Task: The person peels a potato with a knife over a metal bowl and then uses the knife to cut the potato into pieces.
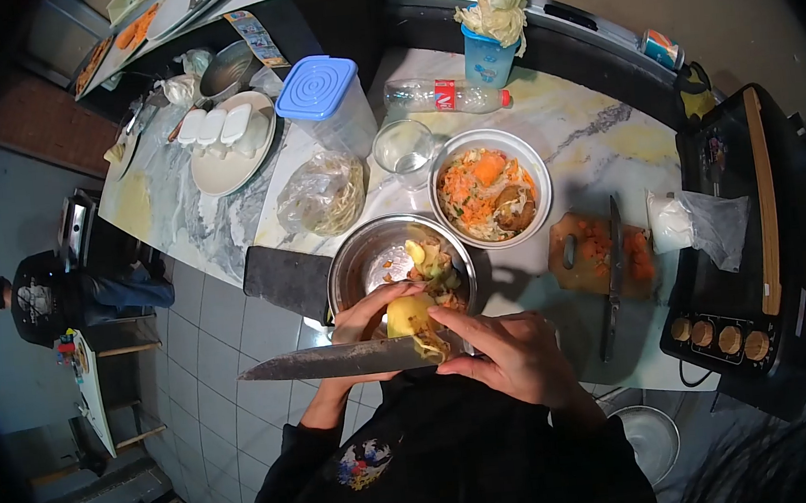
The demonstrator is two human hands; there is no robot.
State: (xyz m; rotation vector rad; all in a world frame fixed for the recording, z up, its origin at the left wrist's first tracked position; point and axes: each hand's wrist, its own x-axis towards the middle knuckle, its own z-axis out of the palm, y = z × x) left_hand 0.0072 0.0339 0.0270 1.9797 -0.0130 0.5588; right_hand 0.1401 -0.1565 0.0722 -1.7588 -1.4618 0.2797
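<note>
Left hand (363, 318): closed around the potato (407, 314), fingers curled beneath it.
Right hand (518, 356): gripped the handle of the large knife (336, 360); the blade pointed to the person's left and the fingertips rested by the potato.
Potato position: held just over the near rim of the steel bowl (365, 255), against the blade.
Potato look: pale yellow and smooth on the visible side; 1 strip of peel (433, 345) hung at the edge.
Bowl contents: peelings lay toward its right side.
Technique (judgement): so long a blade seemed to call for a shallow angle and short strokes, with the potato turned rather than the knife and the left fingers kept behind the edge.
Nearby: 1 white bowl (486, 135) of shredded mix stood beyond; 1 cutting board (568, 280) lay to the right.
</note>
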